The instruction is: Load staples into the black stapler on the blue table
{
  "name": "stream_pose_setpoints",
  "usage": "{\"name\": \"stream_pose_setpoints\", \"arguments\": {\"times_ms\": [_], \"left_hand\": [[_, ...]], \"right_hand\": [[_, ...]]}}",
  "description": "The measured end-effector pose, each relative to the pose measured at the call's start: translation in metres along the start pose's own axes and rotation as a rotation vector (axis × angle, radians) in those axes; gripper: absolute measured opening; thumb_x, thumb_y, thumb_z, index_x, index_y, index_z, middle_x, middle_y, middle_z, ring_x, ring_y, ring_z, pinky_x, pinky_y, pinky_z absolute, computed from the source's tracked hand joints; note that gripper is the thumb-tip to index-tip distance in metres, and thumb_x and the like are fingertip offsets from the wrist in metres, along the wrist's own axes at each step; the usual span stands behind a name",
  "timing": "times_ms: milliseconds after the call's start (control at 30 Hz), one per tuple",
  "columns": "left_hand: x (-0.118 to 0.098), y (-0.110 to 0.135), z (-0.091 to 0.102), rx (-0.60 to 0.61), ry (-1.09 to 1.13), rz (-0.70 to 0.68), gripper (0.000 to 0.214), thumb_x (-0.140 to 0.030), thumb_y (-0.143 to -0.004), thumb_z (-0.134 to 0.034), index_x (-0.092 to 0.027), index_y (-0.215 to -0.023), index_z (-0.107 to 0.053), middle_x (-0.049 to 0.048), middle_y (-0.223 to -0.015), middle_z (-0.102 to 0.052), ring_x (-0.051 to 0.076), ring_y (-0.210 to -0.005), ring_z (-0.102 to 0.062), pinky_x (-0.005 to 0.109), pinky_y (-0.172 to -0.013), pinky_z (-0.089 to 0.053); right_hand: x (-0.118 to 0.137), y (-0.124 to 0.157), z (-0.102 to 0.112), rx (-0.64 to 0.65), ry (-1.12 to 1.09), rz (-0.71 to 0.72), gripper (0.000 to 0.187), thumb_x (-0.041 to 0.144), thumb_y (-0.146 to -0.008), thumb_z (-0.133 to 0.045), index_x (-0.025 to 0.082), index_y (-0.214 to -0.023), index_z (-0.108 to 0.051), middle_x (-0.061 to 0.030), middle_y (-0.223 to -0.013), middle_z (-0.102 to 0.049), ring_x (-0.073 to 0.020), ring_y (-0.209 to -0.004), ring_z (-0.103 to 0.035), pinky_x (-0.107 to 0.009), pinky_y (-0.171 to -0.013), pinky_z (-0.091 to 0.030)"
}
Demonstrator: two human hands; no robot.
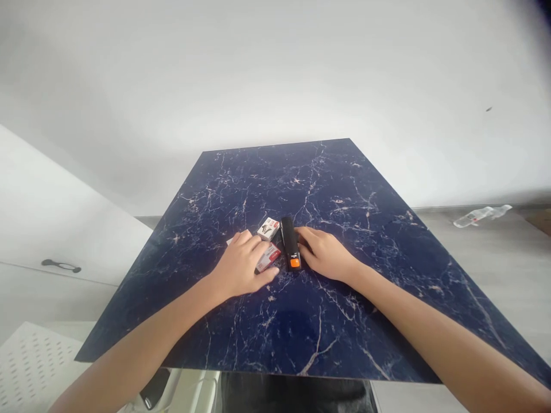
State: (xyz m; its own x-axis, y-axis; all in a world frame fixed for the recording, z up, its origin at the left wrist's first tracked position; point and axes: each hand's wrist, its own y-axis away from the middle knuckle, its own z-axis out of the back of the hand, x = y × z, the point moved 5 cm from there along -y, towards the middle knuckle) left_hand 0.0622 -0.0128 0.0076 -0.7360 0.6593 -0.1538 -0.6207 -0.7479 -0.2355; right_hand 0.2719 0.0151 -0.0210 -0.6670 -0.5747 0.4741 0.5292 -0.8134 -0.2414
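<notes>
Grip, right hand (325, 254): laid loosely against the black stapler (290, 243) with orange end, fingers touching its side, nothing clenched. Grip, left hand (241, 265): rested flat over a small staple box (267, 257), not closed around it. Second staple box (268, 228): just beyond, beside the stapler. All placed mid-table on the dark marbled tabletop (365, 229).

A black stapler (290, 250) with an orange end lies flat in the middle of the frame. Two small white and red boxes (268, 228) (267, 257) lie just left of it.
</notes>
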Motion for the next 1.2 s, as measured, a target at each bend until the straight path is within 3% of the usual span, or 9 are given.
{"name": "stream_pose_setpoints", "arguments": {"times_ms": [100,233,433,500,600,733,800,1000,1200], "left_hand": [[-0.007,0.003,0.007,0.026,0.103,-0.066,0.036,-0.048,-0.094,-0.054,-0.017,-0.105,-0.067,0.0080,-0.085,-0.066,0.026,-0.083,-0.054,0.044,-0.079,-0.042],[0.002,0.007,0.019,0.087,0.092,-0.144,0.027,-0.029,-0.089,-0.058,-0.018,-0.111,-0.068,0.0089,-0.098,-0.067,0.026,-0.090,-0.054,0.044,-0.083,-0.043],[0.002,0.008,0.003,0.137,-0.009,-0.238,0.030,-0.007,-0.087,-0.050,-0.017,-0.103,-0.073,0.0082,-0.092,-0.065,0.023,-0.088,-0.057,0.040,-0.082,-0.050],[-0.001,0.009,0.000,0.099,0.013,-0.245,0.030,-0.008,-0.091,-0.048,-0.018,-0.102,-0.074,0.0084,-0.096,-0.067,0.023,-0.088,-0.059,0.039,-0.082,-0.052],[-0.005,0.010,0.000,0.080,0.110,-0.263,0.036,-0.008,-0.089,-0.052,-0.022,-0.115,-0.073,0.0099,-0.123,-0.066,0.026,-0.109,-0.062,0.043,-0.096,-0.054],[-0.003,0.010,0.000,0.107,0.115,-0.243,0.063,-0.010,-0.083,-0.058,-0.022,-0.145,-0.056,0.0117,-0.152,-0.052,0.038,-0.145,-0.039,0.060,-0.118,-0.040],[0.001,0.008,-0.001,0.105,0.111,-0.204,0.067,-0.014,-0.084,-0.060,-0.022,-0.150,-0.050,0.0117,-0.150,-0.055,0.038,-0.147,-0.035,0.062,-0.118,-0.038],[-0.002,0.006,-0.012,0.046,0.164,-0.169,0.068,-0.045,-0.085,-0.074,-0.019,-0.145,-0.053,0.0134,-0.132,-0.065,0.036,-0.130,-0.050,0.055,-0.110,-0.046],[-0.006,0.002,-0.021,-0.074,0.149,-0.076,0.071,-0.049,-0.085,-0.077,-0.021,-0.144,-0.051,0.0119,-0.127,-0.068,0.034,-0.121,-0.054,0.053,-0.104,-0.048]], "right_hand": [[0.000,0.000,-0.001,0.013,0.023,-0.001,0.032,0.021,-0.101,-0.045,0.018,-0.133,-0.053,-0.0092,-0.110,-0.072,-0.0239,-0.091,-0.068,-0.032,-0.077,-0.047],[0.000,-0.001,-0.001,0.026,0.045,-0.007,0.033,0.020,-0.101,-0.044,0.018,-0.133,-0.052,-0.0092,-0.108,-0.072,-0.0235,-0.089,-0.068,-0.032,-0.075,-0.045],[0.000,-0.001,-0.001,0.037,0.043,-0.010,0.031,0.022,-0.102,-0.044,0.018,-0.132,-0.053,-0.0087,-0.108,-0.072,-0.0235,-0.090,-0.068,-0.032,-0.076,-0.046],[0.000,-0.001,-0.001,0.035,0.039,-0.001,0.031,0.023,-0.103,-0.045,0.018,-0.132,-0.053,-0.0088,-0.110,-0.072,-0.0238,-0.092,-0.068,-0.032,-0.077,-0.046],[0.000,-0.001,-0.001,0.026,0.031,0.018,0.032,0.022,-0.103,-0.045,0.019,-0.133,-0.052,-0.0086,-0.114,-0.072,-0.0242,-0.096,-0.069,-0.032,-0.080,-0.047],[-0.001,0.000,-0.001,0.031,0.022,0.013,0.030,0.021,-0.103,-0.044,0.019,-0.131,-0.053,-0.0090,-0.115,-0.072,-0.0247,-0.097,-0.069,-0.033,-0.082,-0.048],[-0.001,0.000,-0.002,0.032,0.021,0.013,0.029,0.022,-0.103,-0.044,0.019,-0.130,-0.054,-0.0094,-0.114,-0.072,-0.0251,-0.097,-0.069,-0.034,-0.082,-0.049],[0.001,0.000,0.000,0.021,0.012,0.028,0.031,0.021,-0.102,-0.045,0.019,-0.132,-0.053,-0.0089,-0.115,-0.072,-0.0253,-0.095,-0.069,-0.035,-0.079,-0.049],[0.001,-0.001,-0.001,0.024,0.013,0.016,0.033,0.019,-0.101,-0.043,0.018,-0.133,-0.053,-0.0101,-0.117,-0.072,-0.0256,-0.096,-0.069,-0.035,-0.080,-0.050]]}}
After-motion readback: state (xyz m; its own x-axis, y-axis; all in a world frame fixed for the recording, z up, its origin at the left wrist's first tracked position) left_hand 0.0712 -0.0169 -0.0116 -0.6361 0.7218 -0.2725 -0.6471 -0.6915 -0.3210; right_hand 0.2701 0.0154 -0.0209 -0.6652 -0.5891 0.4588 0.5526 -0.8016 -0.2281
